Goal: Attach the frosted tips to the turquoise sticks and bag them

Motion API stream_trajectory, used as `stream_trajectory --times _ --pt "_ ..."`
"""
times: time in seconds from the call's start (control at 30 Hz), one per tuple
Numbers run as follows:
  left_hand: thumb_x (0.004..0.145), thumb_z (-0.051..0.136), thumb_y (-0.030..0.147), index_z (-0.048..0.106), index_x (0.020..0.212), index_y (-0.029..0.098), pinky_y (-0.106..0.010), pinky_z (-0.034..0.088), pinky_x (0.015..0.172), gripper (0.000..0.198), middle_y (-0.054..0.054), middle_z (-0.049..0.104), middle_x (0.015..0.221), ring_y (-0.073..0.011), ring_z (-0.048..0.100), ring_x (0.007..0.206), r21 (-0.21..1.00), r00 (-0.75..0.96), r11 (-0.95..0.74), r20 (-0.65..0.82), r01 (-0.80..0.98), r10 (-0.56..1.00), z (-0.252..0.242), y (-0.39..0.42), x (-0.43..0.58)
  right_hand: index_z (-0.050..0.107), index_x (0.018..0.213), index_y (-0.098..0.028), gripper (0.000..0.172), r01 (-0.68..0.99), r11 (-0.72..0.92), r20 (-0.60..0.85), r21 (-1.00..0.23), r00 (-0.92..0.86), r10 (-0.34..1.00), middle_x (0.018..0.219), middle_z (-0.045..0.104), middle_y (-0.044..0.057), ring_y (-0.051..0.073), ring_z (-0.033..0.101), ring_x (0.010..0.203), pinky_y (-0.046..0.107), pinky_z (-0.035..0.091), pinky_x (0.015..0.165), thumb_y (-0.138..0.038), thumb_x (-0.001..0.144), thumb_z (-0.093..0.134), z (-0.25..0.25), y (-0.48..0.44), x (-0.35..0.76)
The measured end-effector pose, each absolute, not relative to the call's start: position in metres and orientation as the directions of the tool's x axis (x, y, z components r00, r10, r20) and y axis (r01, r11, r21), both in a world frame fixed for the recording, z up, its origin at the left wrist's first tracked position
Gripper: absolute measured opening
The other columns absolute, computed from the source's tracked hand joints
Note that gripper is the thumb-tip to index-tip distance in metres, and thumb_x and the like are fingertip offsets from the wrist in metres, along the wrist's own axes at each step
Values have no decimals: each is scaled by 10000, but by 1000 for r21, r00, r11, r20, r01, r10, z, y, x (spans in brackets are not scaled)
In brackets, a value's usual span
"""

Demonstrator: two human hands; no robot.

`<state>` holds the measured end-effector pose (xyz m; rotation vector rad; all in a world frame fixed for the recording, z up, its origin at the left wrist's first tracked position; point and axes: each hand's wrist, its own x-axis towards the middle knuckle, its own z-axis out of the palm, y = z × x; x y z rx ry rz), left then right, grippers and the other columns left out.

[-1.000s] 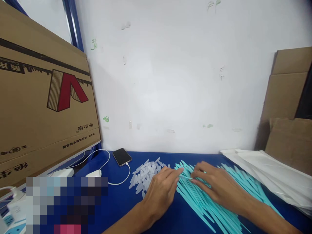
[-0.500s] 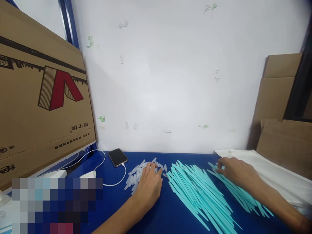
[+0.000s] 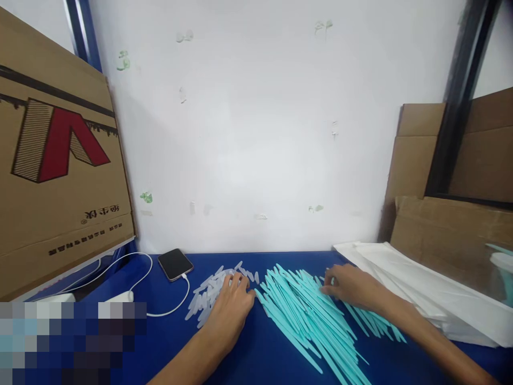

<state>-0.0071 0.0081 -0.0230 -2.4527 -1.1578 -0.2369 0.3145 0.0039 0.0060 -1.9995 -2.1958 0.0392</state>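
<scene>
My left hand (image 3: 233, 303) rests at the right side of a pile of small translucent, rounded-end plastic pieces (image 3: 204, 293). Its fingers are bent down, and what lies under the fingertips is hidden. My right hand (image 3: 349, 283) hovers at the upper right of a large heap of long, slim teal sticks (image 3: 306, 315). Thumb and fingers there are curled together; I cannot make out what is between them. Beneath this hand and its wrist lies a smaller bunch of teal sticks (image 3: 372, 321), partly covered.
A phone (image 3: 175, 264) with a white charging cable lies at the left on the blue table (image 3: 168, 342). White bags (image 3: 404, 278) lie at the right. A large printed carton (image 3: 64, 176) stands left, brown cardboard (image 3: 449, 230) right, a white wall (image 3: 256, 133) behind.
The view has swung right, so everything sits further left. My right hand has moved left from the smaller bunch toward the large heap. My left hand stays by the translucent pieces.
</scene>
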Motion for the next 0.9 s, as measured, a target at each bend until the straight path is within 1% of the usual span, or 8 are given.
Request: stream_trajectory --times 0.1,0.27,0.4,0.5,0.6,0.73,0.8,0.9 --pt "787 541 -8 703 962 169 -469 454 906 298 -137 673 1063 -320 572 1042 -391 668 -555 272 734 693 -20 9 -6 745 864 -218 213 994 83 99 -70 -76 992 865 736 92 271 699 806 316 445 643 -357 872 584 4 1 309" --pt "805 518 -3 691 969 145 -449 466 870 280 -161 696 1006 -315 606 986 -487 678 -523 223 700 700 -17 11 -3 729 869 -186 194 998 54 86 -39 -51 995 886 736 129 301 696 825 337 444 641 -288 887 565 8 -6 300" --pt "775 548 -1 672 982 146 -441 472 842 283 -151 701 942 -315 611 943 -500 687 -527 213 687 694 -15 10 -4 720 864 -177 208 996 69 52 -55 -66 996 882 743 131 298 702 833 329 445 633 -263 902 534 14 -12 297" --pt "738 558 -28 656 1024 147 -447 467 855 349 -142 703 949 -318 611 957 -487 699 -545 219 683 680 -14 9 -5 709 808 -176 213 991 99 10 -92 -98 995 776 736 108 260 704 736 300 434 592 -183 882 509 18 -16 297" --pt "767 524 -32 661 981 169 -441 467 857 324 -123 703 941 -303 615 948 -470 695 -547 231 692 681 -13 8 -5 704 771 -168 254 984 111 -31 -137 -117 993 633 700 76 219 675 587 284 424 552 -139 874 473 21 -18 297" --pt "842 473 10 667 985 171 -445 468 851 289 -118 697 941 -293 617 934 -448 676 -531 274 719 684 -12 8 -4 710 807 -157 301 982 94 -81 -166 -108 991 575 676 68 212 663 550 281 422 543 -186 917 431 23 -16 298" --pt "887 458 53 669 988 169 -443 468 847 261 -117 695 940 -289 619 927 -423 664 -529 293 735 688 -10 6 -4 710 877 -157 264 984 85 -94 -159 -101 990 662 710 82 228 685 632 284 426 566 -224 920 458 21 -14 299" --pt "936 440 111 670 966 175 -445 466 842 240 -110 690 931 -287 617 921 -393 654 -533 311 749 690 -9 3 -4 687 979 -174 228 988 87 -79 -125 -98 992 924 741 113 269 691 846 308 429 648 -257 924 482 18 -11 300"
